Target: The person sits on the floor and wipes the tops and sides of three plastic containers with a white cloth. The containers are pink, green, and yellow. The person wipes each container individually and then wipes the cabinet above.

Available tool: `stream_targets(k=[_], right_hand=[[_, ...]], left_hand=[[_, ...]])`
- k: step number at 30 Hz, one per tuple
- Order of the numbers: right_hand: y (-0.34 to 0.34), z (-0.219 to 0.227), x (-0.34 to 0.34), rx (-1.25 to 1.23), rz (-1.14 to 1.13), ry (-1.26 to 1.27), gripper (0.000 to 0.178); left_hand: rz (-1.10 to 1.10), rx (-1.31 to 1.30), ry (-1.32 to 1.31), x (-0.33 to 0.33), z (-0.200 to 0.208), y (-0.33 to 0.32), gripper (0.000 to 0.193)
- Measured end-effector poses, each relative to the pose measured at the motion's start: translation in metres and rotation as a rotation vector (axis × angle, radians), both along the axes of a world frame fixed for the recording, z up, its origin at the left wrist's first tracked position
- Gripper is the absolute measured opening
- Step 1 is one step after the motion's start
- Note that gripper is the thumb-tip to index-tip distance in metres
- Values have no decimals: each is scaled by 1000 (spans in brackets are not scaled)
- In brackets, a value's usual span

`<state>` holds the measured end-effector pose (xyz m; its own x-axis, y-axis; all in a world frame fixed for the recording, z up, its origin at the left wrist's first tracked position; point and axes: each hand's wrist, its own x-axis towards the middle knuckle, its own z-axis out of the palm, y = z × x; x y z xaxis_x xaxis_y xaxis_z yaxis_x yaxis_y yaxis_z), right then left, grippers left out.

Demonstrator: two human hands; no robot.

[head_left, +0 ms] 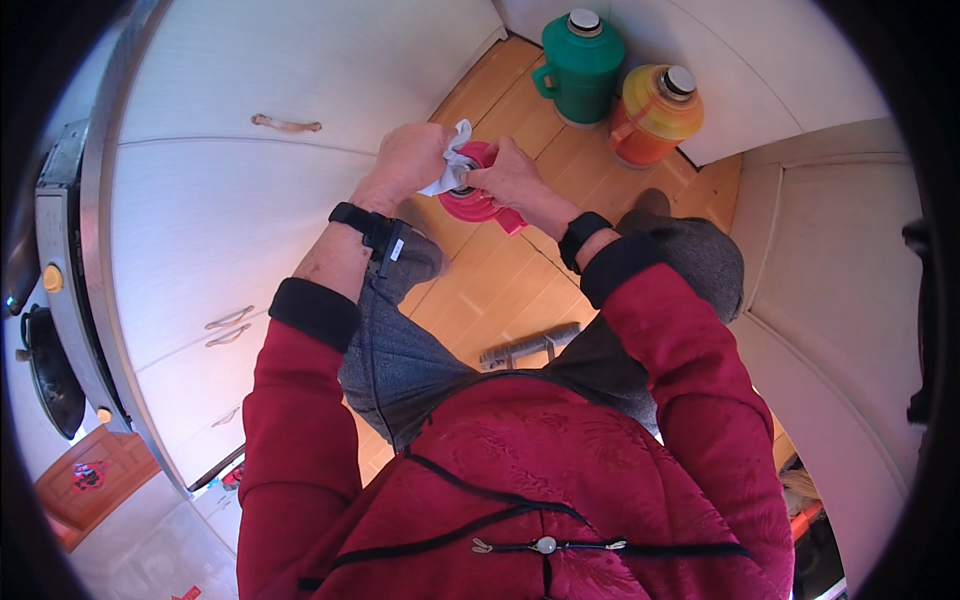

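Observation:
A pink thermos flask (464, 207) stands on the floor between my feet, seen from above, its handle toward me on the right. My left hand (412, 160) is closed on a crumpled white cloth (455, 165), which lies against the silvery top of the flask. From the other side my right hand (515, 180) reaches over the flask, with thumb and fingers pinched together at its neck. What those fingertips hold, if anything, is hidden. Both wrists wear black bands.
A green thermos flask (582, 70) and an orange-yellow one (655, 115) stand by the far cabinet. White cabinets with drawer handles (286, 124) flank me on the left, a pale panel (840, 240) on the right. Below me a grey bar-shaped thing (530, 345) lies on the wooden floor.

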<state>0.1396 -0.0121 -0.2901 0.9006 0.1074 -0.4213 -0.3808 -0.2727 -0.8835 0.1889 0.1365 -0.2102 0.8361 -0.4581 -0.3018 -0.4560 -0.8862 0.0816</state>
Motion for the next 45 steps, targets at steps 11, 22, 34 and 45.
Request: stream_targets(k=[11, 22, 34, 45], right_hand=[[-2, -4, -2, 151, -20, 24, 50], [-7, 15, -6, 231, -35, 89, 50], [-4, 13, -4, 154, -35, 36, 48], [-10, 4, -19, 468, -231, 108, 38]], left_hand=[[653, -603, -170, -47, -26, 27, 42], [797, -659, 4, -33, -52, 29, 41], [1193, -1201, 374, -85, -44, -1, 27], [1195, -1326, -58, -90, -28, 46, 34]])
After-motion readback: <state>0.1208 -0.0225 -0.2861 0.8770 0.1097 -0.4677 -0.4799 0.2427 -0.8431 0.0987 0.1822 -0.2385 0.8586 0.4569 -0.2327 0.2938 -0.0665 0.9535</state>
